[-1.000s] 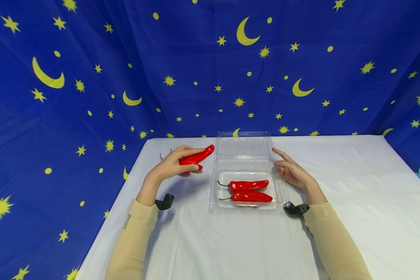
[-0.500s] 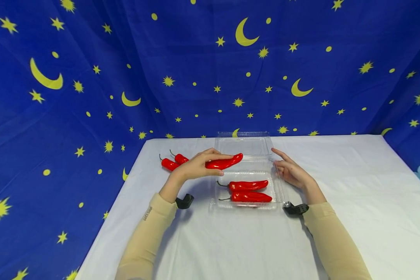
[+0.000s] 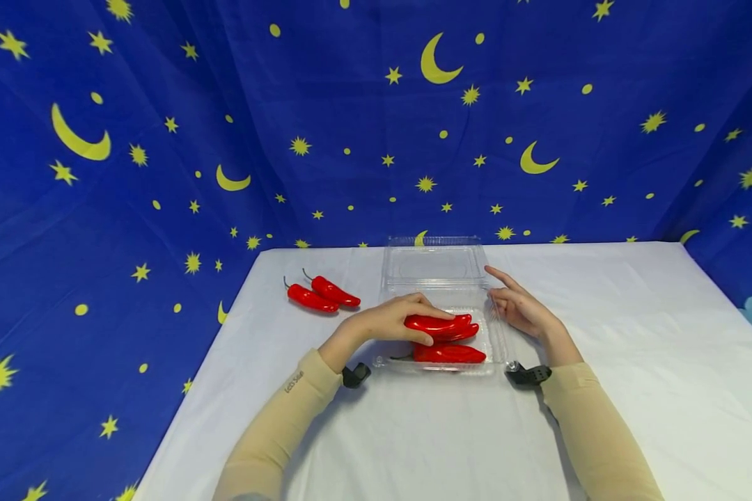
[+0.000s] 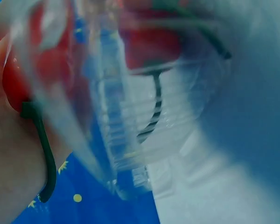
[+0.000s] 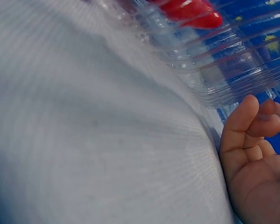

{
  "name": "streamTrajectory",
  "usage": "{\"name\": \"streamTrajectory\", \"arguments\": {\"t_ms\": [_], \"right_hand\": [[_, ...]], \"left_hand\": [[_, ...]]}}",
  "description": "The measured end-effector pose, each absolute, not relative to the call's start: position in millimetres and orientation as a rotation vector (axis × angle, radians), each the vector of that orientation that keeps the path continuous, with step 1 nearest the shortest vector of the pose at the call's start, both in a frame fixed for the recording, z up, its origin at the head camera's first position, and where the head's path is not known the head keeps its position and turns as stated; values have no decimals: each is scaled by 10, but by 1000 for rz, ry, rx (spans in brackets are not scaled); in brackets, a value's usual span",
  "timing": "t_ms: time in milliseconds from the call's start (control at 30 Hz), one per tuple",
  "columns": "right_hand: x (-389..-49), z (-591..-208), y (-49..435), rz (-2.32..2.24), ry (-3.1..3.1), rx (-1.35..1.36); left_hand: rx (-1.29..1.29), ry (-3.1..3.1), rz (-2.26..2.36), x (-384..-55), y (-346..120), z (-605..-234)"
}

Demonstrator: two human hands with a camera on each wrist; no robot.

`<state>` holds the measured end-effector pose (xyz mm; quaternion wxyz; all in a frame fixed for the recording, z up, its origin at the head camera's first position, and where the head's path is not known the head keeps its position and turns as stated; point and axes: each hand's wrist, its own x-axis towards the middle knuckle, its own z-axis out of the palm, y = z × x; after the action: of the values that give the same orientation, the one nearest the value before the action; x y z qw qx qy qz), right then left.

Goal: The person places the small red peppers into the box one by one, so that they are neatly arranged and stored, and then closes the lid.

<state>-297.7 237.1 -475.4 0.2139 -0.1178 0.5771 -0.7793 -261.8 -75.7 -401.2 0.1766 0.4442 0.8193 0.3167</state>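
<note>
A clear plastic clamshell box lies with its hinged lid laid back. Over its base my left hand grips a red chili pepper between thumb and fingers, low above another pepper. A further red pepper lies at the near side of the base. Through the box wall, the left wrist view shows the held pepper's green stem hanging down. At the box's right edge is my right hand, index finger extended and other fingers loosely bent; whether it touches the box is unclear.
Two more red peppers, a nearer one and a farther one, lie on the white tablecloth left of the box. A blue curtain with moons and stars hangs behind the table.
My left hand has carried the pepper rightward and towards me, from above the two left-hand peppers into the box base. The right hand has stayed at the box's right edge.
</note>
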Motion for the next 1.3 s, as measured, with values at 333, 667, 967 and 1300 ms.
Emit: {"name": "streamTrajectory", "arguments": {"t_ms": [333, 667, 967, 1300], "right_hand": [[-2958, -4760, 2364, -2171, 1597, -329], [-2955, -4758, 2363, -2175, 1568, -360], [-2979, -4769, 2377, -2164, 1585, -351], [-2977, -4772, 2377, -2176, 1561, -364]], "left_hand": [[1303, 2300, 835, -2575, -650, -4176], [1296, 2368, 738, -2543, -596, -4241], [1250, 2443, 644, -2556, -574, -4207], [1281, 2547, 486, -2559, -573, -4218]]}}
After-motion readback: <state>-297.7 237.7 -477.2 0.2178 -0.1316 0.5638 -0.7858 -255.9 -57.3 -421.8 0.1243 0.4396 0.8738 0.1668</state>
